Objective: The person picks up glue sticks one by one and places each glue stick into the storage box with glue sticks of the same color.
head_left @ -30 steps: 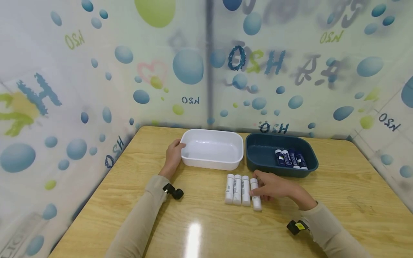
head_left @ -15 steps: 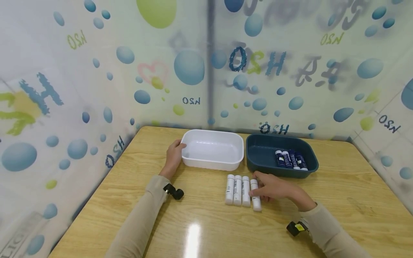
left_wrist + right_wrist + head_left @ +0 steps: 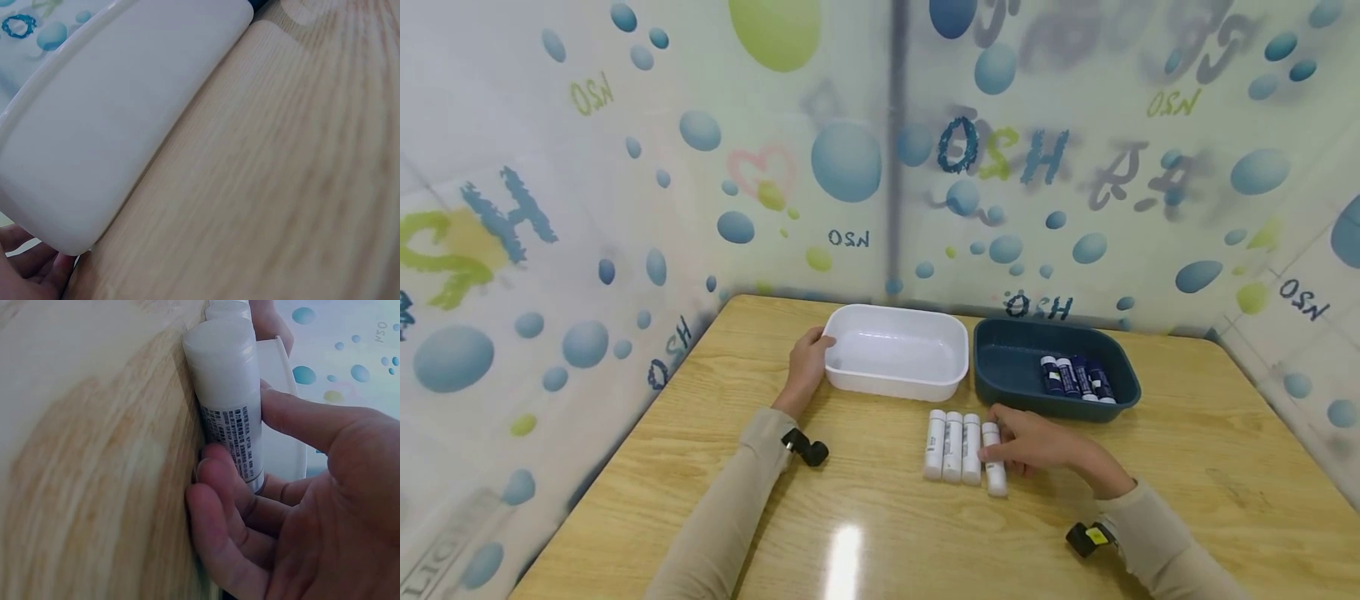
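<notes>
My left hand [image 3: 808, 362] grips the left end of a white plastic tub [image 3: 895, 387], its thumb over the rim and fingers along the outside. In the left wrist view, the tub's long wall [image 3: 112, 112] stands on the table. My right hand [image 3: 1037, 440] pinches a white glue stick [image 3: 996, 478] between thumb and fingers, as the right wrist view shows up close; printed text runs down the glue stick's label [image 3: 234, 434]. Just left of it, several similar white glue sticks [image 3: 952, 450] lie side by side on the table.
Right beside the white tub stands a dark blue tub [image 3: 1011, 346], with several navy glue sticks [image 3: 1078, 379] in its right part. Both sit toward the back of the wooden table [image 3: 760, 521]. A patterned curtain [image 3: 790, 275] rises behind the table.
The head view has tilted slightly, so the scene sits a little lower in it. Both hands keep their hold in the same places.
</notes>
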`<state>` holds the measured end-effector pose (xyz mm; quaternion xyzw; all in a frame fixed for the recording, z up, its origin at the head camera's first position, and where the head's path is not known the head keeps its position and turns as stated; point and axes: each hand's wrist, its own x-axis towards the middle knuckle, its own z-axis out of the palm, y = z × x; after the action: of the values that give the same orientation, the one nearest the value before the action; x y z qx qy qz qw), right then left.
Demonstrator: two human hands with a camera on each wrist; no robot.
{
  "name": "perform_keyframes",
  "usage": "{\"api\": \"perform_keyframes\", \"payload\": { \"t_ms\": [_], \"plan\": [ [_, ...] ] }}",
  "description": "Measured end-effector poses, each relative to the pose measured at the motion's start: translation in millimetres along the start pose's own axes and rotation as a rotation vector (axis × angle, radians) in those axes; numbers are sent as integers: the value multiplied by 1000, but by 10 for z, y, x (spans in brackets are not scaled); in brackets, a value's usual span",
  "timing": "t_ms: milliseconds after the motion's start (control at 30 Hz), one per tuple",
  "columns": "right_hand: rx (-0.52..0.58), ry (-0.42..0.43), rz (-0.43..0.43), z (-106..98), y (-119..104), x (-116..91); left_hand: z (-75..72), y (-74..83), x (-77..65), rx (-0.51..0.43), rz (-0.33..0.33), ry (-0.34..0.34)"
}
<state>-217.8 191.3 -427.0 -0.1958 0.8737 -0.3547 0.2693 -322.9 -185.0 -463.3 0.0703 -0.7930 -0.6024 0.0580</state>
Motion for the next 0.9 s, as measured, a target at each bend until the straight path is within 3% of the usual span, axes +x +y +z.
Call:
{"api": "perform_keyframes", "payload": {
  "t_ms": [900],
  "plan": [
    [70,-30,-123,-98,-26,-50,5,-7,18,9,-2,-11]
  ]
}}
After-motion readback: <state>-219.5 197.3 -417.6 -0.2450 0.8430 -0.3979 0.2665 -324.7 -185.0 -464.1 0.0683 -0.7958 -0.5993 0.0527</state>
